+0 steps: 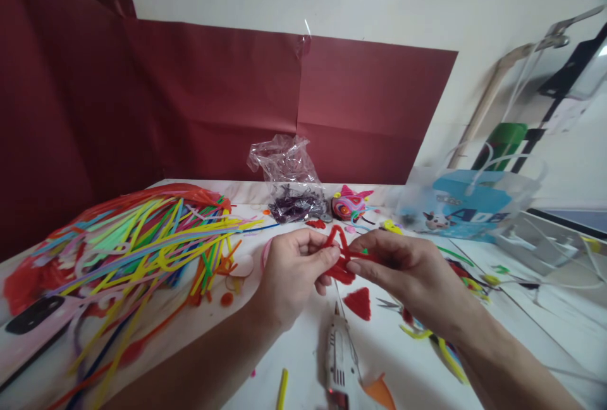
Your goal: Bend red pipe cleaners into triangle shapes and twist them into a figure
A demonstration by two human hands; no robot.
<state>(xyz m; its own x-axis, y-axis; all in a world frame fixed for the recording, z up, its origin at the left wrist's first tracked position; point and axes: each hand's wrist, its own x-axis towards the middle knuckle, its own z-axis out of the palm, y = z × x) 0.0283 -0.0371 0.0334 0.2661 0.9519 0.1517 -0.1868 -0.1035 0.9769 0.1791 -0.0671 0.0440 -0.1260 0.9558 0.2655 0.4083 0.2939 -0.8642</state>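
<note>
My left hand (291,271) and my right hand (408,267) meet above the white table (303,340), both pinched on a red pipe cleaner (342,252) bent into a pointed loop. A white glue gun (339,359) lies on the table just below my hands. A red fuzzy triangle (359,302) rests beside its tip. A large pile of coloured pipe cleaners (137,245) spreads over the left of the table.
A clear plastic bag of dark pieces (289,185) and a small pink and red craft figure (349,204) stand at the back. A clear bag with a blue box (467,201) sits at the right. A black phone (33,315) lies at the left edge. Dark red paper (213,100) covers the wall.
</note>
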